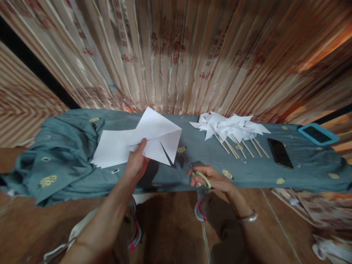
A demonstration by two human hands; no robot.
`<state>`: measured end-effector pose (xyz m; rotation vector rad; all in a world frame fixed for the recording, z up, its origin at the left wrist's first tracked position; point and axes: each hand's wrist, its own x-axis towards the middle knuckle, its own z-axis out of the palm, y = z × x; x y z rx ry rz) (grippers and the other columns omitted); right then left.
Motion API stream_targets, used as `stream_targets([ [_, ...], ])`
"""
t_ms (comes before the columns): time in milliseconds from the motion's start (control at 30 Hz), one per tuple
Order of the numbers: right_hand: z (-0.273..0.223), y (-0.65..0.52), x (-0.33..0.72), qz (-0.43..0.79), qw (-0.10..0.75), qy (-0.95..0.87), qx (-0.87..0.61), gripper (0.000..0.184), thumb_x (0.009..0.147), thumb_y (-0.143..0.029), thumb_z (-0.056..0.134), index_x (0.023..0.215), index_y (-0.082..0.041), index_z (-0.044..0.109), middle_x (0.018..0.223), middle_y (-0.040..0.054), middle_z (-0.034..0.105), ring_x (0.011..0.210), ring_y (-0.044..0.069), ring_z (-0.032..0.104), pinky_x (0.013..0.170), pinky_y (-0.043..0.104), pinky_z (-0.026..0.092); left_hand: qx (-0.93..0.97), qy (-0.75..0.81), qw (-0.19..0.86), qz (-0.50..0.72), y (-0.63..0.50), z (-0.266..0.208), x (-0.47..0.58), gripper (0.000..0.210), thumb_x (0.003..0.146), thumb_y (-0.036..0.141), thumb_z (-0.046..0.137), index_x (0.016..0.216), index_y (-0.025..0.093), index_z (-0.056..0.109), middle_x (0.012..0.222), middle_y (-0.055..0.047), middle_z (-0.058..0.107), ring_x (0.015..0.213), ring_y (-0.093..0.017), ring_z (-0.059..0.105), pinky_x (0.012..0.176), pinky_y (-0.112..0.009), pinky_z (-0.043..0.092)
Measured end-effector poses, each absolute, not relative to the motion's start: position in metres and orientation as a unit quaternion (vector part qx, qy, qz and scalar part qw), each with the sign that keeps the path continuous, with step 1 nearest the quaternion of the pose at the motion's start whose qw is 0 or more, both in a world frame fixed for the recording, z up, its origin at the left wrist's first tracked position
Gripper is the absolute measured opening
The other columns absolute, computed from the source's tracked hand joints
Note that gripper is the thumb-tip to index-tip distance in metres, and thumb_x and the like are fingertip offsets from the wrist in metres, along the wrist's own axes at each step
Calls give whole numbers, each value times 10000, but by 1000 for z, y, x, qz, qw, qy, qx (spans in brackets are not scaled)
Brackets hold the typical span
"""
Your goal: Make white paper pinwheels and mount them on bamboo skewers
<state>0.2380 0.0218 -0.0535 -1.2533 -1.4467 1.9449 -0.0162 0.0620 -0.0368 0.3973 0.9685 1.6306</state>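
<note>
Pinched in my left hand (137,159) is a square sheet of white paper (154,124), held raised over the cloth. Slits run in from its edges, and one on the near right side gapes apart. Below and to the left of it lies a stack of white paper sheets (112,145). My right hand (207,177) grips a pair of scissors (202,179) with light green handles. Their blades point up and left toward the paper but do not touch it. Farther right, several white paper pinwheels (233,126) on wooden sticks lie in a heap.
A dark phone (280,153) and a blue-framed tablet (319,134) lie at the right end. Grey-green cloth (170,179) with pineapple prints covers the narrow surface, bunched at the left. A striped curtain (170,66) hangs right behind it.
</note>
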Motion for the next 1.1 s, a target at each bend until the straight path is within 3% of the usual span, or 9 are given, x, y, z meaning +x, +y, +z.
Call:
stream_targets([
  [67,-55,27,253,659,245,-517,-488,509,643,-589,778,875,-148,677,669,12,673,549,95,545,540,229,427,177,422,582,672,59,-38,-20,290,733,166,712,1019,147,671,903,-44,746,799,-164,700,750,-260,564],
  [200,-56,39,261,548,433,-468,-542,544,609,-580,793,951,-173,677,741,20,700,599,114,566,597,249,439,210,447,637,592,47,-45,-12,283,626,191,783,889,138,694,754,-21,726,609,-140,649,561,-220,525],
  [267,-54,44,255,539,460,-464,-531,536,564,-528,832,950,-187,685,727,-5,689,613,119,568,617,254,443,238,451,663,548,41,-49,-5,305,569,223,822,836,136,703,709,-26,719,584,-156,643,546,-239,518],
  [567,-48,44,225,628,410,-437,-497,381,438,-302,895,743,-191,695,619,-34,683,552,129,574,537,242,452,268,471,710,450,31,-59,8,393,562,397,847,841,152,716,797,-99,742,689,-237,678,588,-306,520],
  [700,-51,48,214,589,523,-356,-502,322,493,-312,862,740,-193,693,658,-17,708,558,135,586,575,264,474,194,362,780,472,32,-48,10,553,694,636,669,981,164,701,962,-139,730,857,-285,687,675,-380,560],
  [767,-52,53,206,561,594,-296,-495,305,483,-290,850,710,-190,673,666,-12,713,565,139,589,607,281,486,185,306,798,485,31,-43,13,594,721,664,623,1046,170,680,1087,-144,703,1008,-293,656,784,-416,560],
  [900,-54,63,189,514,662,-261,-478,303,470,-279,836,672,-182,632,617,-40,680,532,114,553,587,268,466,196,268,796,506,31,-39,27,405,749,493,690,1031,204,657,1205,-91,665,1237,-285,537,1034,-488,432],
  [1000,-55,67,176,502,647,-314,-480,327,495,-338,839,682,-183,622,574,-58,642,507,105,527,551,258,446,185,279,776,534,34,-37,38,306,785,305,686,1067,194,646,1197,-78,681,1237,-279,547,1077,-487,399],
  [1100,-54,69,167,499,613,-362,-494,383,508,-418,842,725,-187,628,584,-52,638,537,121,547,555,263,453,119,312,739,585,41,-30,40,267,887,191,551,1142,163,626,1095,-82,724,1155,-240,614,1061,-422,438],
])
